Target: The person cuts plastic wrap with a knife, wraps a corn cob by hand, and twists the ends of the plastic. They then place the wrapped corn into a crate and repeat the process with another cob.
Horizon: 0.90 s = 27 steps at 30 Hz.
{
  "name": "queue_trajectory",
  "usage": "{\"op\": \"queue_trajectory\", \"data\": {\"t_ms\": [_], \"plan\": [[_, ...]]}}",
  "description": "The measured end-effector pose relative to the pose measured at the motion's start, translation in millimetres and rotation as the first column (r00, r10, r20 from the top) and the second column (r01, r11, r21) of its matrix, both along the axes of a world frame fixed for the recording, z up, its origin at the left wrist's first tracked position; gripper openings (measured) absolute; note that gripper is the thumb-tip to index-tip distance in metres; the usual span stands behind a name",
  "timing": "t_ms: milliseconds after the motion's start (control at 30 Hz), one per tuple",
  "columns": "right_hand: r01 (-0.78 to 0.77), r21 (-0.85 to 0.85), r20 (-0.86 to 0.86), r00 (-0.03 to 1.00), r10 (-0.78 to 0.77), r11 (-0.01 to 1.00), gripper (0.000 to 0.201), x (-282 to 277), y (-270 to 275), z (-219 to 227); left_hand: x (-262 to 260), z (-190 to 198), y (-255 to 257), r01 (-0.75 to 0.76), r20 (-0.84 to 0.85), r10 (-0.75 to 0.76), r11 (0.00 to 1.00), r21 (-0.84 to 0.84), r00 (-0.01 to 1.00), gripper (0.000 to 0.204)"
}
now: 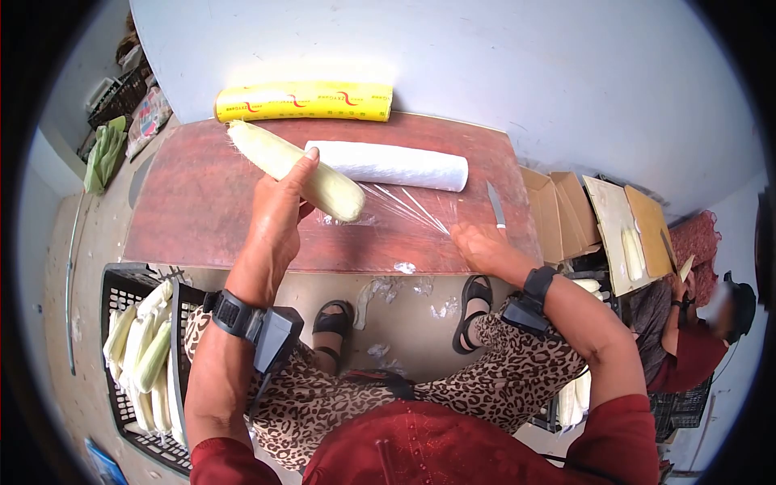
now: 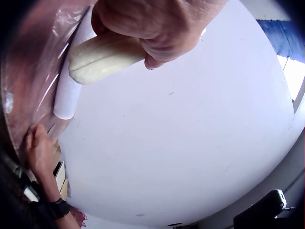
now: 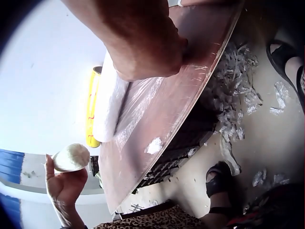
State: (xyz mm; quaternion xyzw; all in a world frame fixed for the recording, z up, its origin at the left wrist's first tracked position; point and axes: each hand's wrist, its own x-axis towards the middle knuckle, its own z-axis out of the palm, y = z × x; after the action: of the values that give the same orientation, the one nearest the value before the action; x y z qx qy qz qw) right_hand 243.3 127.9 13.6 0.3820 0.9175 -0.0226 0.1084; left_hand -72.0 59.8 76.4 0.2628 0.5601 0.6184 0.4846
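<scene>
In the head view my left hand (image 1: 279,198) grips a pale ear of corn (image 1: 339,194), thumb along its upper side, held above the table at a slant. A white roll of cling film (image 1: 404,166) lies behind it on the reddish table (image 1: 194,206). From that roll a clear sheet of film (image 1: 404,212) stretches toward the front right, gathered into taut creases. My right hand (image 1: 485,246) pinches the sheet's end close over the tabletop; its fingertips are partly hidden in the right wrist view. The corn (image 2: 105,59) shows its rounded end in the left wrist view.
A yellow printed roll (image 1: 303,103) lies against the wall. Right of the film is a knife (image 1: 495,206). Black crates hold more corn (image 1: 145,356) at the left. Cardboard boxes (image 1: 558,210) and another person (image 1: 687,323) are on the right. Film scraps (image 3: 236,95) litter the floor.
</scene>
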Motion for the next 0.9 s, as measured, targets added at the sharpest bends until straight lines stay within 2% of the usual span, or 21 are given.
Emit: {"op": "queue_trajectory", "data": {"t_ms": [267,367,500,667,767,900], "plan": [[-0.156,0.109,-0.053,0.985,0.163,0.982,0.011,5,2,-4,14,-9,5,-0.034,0.031,0.034,0.999,0.016,0.999,0.047],[-0.133,0.09,-0.009,0.991,0.135,0.987,0.011,2,1,-1,24,-17,11,0.016,0.073,-0.017,1.0,0.018,0.997,0.048],[-0.149,0.064,0.046,0.988,0.146,0.987,0.012,2,5,-2,44,-20,23,0.094,0.173,-0.098,0.995,0.033,0.98,0.046],[-0.136,0.083,0.07,0.989,0.13,0.987,0.016,1,1,-7,59,-39,47,0.195,0.38,-0.178,0.981,-0.005,0.907,0.037],[-0.15,0.076,0.121,0.983,0.14,0.986,0.017,-5,-2,4,74,-57,53,0.184,0.428,-0.128,0.979,-0.093,0.895,0.037],[-0.211,0.114,0.071,0.976,0.204,0.971,0.019,0,5,-11,96,-90,63,0.138,0.491,-0.058,0.982,-0.129,0.869,0.041]]}}
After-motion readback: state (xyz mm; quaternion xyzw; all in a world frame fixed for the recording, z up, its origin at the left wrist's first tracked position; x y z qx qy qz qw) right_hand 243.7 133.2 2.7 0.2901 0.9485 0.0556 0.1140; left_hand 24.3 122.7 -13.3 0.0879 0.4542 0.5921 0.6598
